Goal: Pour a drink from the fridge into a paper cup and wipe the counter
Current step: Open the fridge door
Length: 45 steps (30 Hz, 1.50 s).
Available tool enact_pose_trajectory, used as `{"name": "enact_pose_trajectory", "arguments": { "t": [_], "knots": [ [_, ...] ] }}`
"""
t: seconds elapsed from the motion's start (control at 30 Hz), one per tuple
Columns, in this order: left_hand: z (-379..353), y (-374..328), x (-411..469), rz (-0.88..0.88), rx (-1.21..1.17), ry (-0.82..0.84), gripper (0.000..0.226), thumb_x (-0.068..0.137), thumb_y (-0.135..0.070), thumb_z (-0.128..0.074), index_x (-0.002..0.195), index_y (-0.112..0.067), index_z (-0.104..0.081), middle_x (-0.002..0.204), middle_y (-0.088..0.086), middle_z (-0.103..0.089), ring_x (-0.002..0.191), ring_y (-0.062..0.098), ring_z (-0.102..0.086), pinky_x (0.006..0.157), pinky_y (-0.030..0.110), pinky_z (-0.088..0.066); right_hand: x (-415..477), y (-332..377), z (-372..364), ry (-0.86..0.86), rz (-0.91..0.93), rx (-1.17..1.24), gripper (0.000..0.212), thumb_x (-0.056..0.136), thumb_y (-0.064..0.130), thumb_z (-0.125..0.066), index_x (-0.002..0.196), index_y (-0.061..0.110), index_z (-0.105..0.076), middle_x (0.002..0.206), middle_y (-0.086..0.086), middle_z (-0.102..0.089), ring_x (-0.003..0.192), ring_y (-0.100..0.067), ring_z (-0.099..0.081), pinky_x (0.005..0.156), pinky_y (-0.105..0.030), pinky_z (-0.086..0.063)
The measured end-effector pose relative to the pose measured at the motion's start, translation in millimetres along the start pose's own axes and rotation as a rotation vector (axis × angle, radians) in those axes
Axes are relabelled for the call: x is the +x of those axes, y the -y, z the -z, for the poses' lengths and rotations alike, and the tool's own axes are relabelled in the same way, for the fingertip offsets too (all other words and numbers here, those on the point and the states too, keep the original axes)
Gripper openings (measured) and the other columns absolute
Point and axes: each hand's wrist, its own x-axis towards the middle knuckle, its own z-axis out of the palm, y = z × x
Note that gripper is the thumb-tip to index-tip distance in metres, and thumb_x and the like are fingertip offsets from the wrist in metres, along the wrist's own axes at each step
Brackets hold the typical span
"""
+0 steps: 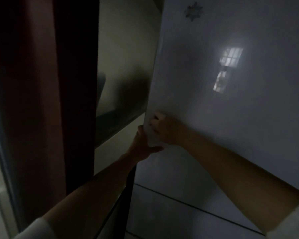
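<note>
A tall white fridge door (231,100) fills the right of the dim view, with a window reflected on its glossy face. Both hands hold its lower left corner. My left hand (141,145) grips the door's left edge from the side, thumb under the corner. My right hand (162,128) lies on the door's front with its fingers curled round the same edge. The inside of the fridge is hidden. No drink, paper cup or counter is in view.
A lower fridge door (179,213) sits beneath, parted by a dark seam. A dark reddish curtain or panel (41,100) stands at the left. Between it and the fridge is a pale wall (126,57) with a dark ledge.
</note>
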Motion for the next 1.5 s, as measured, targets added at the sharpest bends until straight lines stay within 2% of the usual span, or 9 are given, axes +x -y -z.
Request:
{"name": "enact_pose_trajectory", "arguments": {
  "t": [0.07, 0.13, 0.27, 0.43, 0.63, 0.8, 1.1, 1.33, 1.5],
  "knots": [
    [-4.5, 3.7, 4.1, -0.022, -0.017, -0.025, 0.116, 0.059, -0.029, -0.095, 0.147, -0.008, -0.023, 0.138, 0.002, -0.035, 0.122, 0.017, -0.042, 0.071, 0.002, -0.038, 17.3, -0.5, 6.0, -0.114, 0.127, -0.131, 0.027, 0.087, 0.025, -0.048, 0.092, 0.008, -0.069, 0.104, -0.017, -0.061, 0.095, -0.036, -0.057, 0.072, -0.042, -0.048],
    [-5.8, 4.1, 6.6, -0.014, -0.001, -0.032, 0.120, 0.059, -0.035, -0.095, 0.149, -0.010, -0.020, 0.143, 0.007, -0.033, 0.129, 0.021, -0.038, 0.086, 0.017, -0.037, 34.9, -2.5, 16.5, -0.202, 0.170, -0.275, 0.010, 0.080, 0.025, -0.064, 0.078, 0.017, -0.069, 0.101, -0.011, -0.061, 0.096, -0.033, -0.053, 0.081, -0.041, -0.042],
    [-1.8, 5.2, 11.5, -0.020, 0.055, -0.008, 0.118, 0.060, -0.046, -0.091, 0.150, -0.013, -0.021, 0.136, 0.009, -0.035, 0.126, 0.025, -0.037, 0.091, 0.029, -0.040, 64.1, -4.8, 36.1, -0.034, 0.120, -0.426, 0.034, 0.086, 0.044, -0.062, 0.108, 0.018, -0.067, 0.128, -0.015, -0.055, 0.127, -0.038, -0.041, 0.115, -0.050, -0.022],
    [3.7, 10.9, 13.9, -0.042, 0.087, 0.036, 0.123, 0.058, -0.054, -0.089, 0.152, -0.018, -0.019, 0.138, 0.006, -0.035, 0.123, 0.021, -0.039, 0.100, 0.038, -0.045, 80.6, 6.4, 35.7, 0.177, 0.001, -0.576, 0.062, 0.092, 0.065, -0.039, 0.120, 0.018, -0.067, 0.134, -0.010, -0.057, 0.139, -0.036, -0.026, 0.118, -0.052, 0.002],
    [6.6, 9.1, 10.7, -0.014, 0.015, 0.036, 0.120, 0.060, -0.047, -0.091, 0.151, -0.018, -0.019, 0.142, 0.005, -0.035, 0.130, 0.022, -0.035, 0.099, 0.031, -0.038, 84.8, 15.0, 34.4, 0.205, -0.038, -0.606, 0.060, 0.090, 0.066, -0.041, 0.117, 0.020, -0.068, 0.133, -0.010, -0.059, 0.138, -0.035, -0.028, 0.117, -0.052, -0.004],
    [2.8, 16.6, 8.6, 0.007, 0.046, 0.011, 0.111, 0.056, -0.052, -0.091, 0.144, -0.017, -0.032, 0.130, 0.005, -0.043, 0.119, 0.023, -0.043, 0.096, 0.041, -0.048, 84.0, 22.5, 28.8, 0.184, -0.078, -0.570, 0.051, 0.089, 0.058, -0.047, 0.113, 0.020, -0.070, 0.131, -0.010, -0.059, 0.136, -0.035, -0.030, 0.118, -0.049, -0.006],
    [9.7, 18.9, -12.7, 0.072, 0.067, -0.010, 0.113, 0.053, -0.065, -0.086, 0.141, -0.018, -0.033, 0.133, -0.001, -0.050, 0.117, 0.019, -0.053, 0.088, 0.032, -0.048, 70.8, 41.8, 32.0, 0.029, -0.038, -0.596, 0.042, 0.078, 0.057, -0.054, 0.082, 0.021, -0.075, 0.095, -0.004, -0.068, 0.110, -0.031, -0.049, 0.107, -0.048, -0.019],
    [32.4, -5.8, -73.4, 0.057, 0.063, -0.062, 0.100, 0.053, -0.057, -0.090, 0.128, -0.011, -0.043, 0.121, 0.003, -0.056, 0.109, 0.027, -0.058, 0.075, 0.034, -0.048, 30.3, 85.3, 68.9, -0.158, -0.022, -0.414, 0.022, 0.058, 0.029, -0.058, 0.060, 0.012, -0.072, 0.072, -0.008, -0.061, 0.091, -0.034, -0.055, 0.101, -0.045, -0.028],
    [46.1, -33.0, -132.3, 0.082, 0.107, -0.054, 0.105, 0.059, -0.062, -0.085, 0.141, -0.017, -0.036, 0.133, 0.000, -0.054, 0.117, 0.023, -0.057, 0.080, 0.031, -0.048, -9.3, 110.5, 93.0, -0.151, 0.006, -0.364, 0.026, 0.062, 0.035, -0.060, 0.066, 0.013, -0.075, 0.083, -0.007, -0.066, 0.102, -0.034, -0.052, 0.105, -0.045, -0.024]
  ]
}}
